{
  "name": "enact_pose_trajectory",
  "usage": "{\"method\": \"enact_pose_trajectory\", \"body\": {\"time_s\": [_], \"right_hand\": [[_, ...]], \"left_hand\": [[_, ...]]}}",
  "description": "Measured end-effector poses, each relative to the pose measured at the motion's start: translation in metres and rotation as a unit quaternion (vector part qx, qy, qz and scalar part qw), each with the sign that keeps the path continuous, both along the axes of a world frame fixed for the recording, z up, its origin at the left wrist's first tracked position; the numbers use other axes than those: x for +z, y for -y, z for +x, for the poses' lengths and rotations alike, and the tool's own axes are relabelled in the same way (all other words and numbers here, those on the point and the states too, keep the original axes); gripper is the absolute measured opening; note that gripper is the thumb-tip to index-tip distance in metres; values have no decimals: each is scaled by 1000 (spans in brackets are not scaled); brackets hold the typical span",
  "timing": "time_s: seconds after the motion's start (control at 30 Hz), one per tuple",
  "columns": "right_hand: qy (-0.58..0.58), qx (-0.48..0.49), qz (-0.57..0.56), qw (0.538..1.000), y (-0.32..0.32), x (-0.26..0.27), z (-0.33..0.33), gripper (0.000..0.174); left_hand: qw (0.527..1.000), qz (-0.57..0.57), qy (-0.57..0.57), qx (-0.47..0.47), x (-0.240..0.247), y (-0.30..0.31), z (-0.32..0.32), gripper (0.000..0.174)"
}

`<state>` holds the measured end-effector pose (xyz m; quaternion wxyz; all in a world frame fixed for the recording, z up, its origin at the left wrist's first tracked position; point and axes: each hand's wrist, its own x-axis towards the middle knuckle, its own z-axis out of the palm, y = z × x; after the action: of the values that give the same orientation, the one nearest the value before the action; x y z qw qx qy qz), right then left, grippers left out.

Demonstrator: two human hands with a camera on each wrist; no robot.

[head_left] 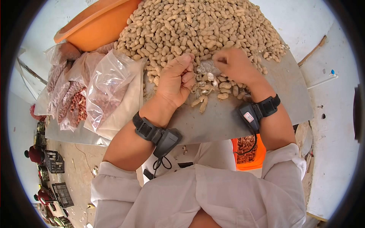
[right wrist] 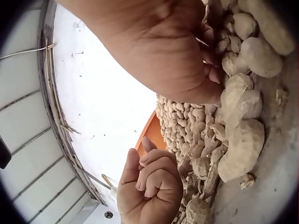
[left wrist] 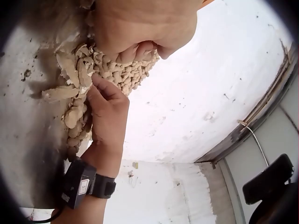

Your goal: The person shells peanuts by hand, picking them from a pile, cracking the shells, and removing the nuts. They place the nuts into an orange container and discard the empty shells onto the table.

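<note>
My left hand [head_left: 176, 78] is raised over the table's near part, its fingers curled toward the palm and the thumb up by the index finger; in the right wrist view nothing shows between the fingertips. To its right, my right hand [head_left: 237, 64] reaches down at the near edge of a big heap of unshelled peanuts [head_left: 190, 28]. Its thumb and index finger bend toward each other beside the peanuts, slightly blurred in the head view; I cannot tell whether they pinch one. Between both hands lie broken peanut shells [head_left: 207, 85] and a few loose whole peanuts [head_left: 224, 91].
Clear plastic bags [head_left: 104, 89] of reddish shelled peanuts lie on the metal table [head_left: 213, 121] at left. An orange basin [head_left: 95, 28] stands behind them. Below the table edge is an orange container [head_left: 249, 163] of reddish kernels. Black crates [head_left: 54, 162] stand on the floor far left.
</note>
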<state>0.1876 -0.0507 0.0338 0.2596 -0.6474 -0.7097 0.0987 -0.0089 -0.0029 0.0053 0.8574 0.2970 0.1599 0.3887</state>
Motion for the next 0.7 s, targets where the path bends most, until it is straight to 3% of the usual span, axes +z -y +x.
{"method": "enact_pose_trajectory", "body": {"time_s": [0.07, 0.17, 0.27, 0.37, 0.7], "right_hand": [[-189, 40, 86, 977, 1, 0, -2, 17], [-394, 140, 74, 905, 2, 0, -11, 15], [-478, 177, 51, 859, 1, -5, -17, 16], [-497, 183, 47, 847, 0, -7, -18, 16], [-422, 177, 85, 885, 3, -5, -18, 15]], "left_hand": [[1000, 13, -16, 1, -1, 0, 1, 19], [997, 54, -57, 22, 1, 7, 4, 20], [995, 82, -59, 12, -2, 8, 6, 20], [992, 111, -59, 10, 2, 11, 6, 18], [990, 134, -32, 6, -2, 10, 6, 17]]}}
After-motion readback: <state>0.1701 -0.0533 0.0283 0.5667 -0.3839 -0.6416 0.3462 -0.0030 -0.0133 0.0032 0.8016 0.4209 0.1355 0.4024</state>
